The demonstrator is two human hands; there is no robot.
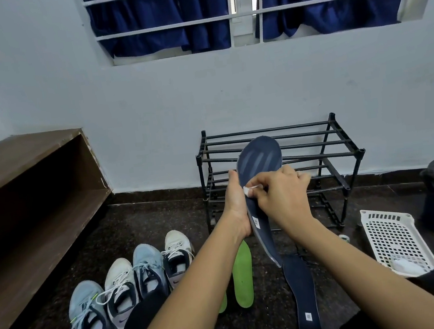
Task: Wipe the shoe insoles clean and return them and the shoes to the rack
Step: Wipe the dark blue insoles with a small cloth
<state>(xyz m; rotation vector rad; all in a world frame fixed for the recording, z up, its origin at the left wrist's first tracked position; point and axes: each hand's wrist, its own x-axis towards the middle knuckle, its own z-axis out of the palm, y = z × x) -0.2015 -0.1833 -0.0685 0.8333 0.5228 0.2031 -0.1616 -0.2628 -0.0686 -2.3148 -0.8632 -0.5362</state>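
Probably home entryway; shoe rack (281, 162); curtains (159, 15)

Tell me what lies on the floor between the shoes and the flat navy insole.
Two green insoles, side by side; the left forearm hides most of one. The head view shows it.

1 navy insole (259, 159), seemingly upright

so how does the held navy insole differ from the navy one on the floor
The held insole stands nearly upright; the floor insole lies flat. The left hand grips the held insole, the right hand pinches a white wipe to it; no hand is on the floor insole. Both are navy with a white heel label.
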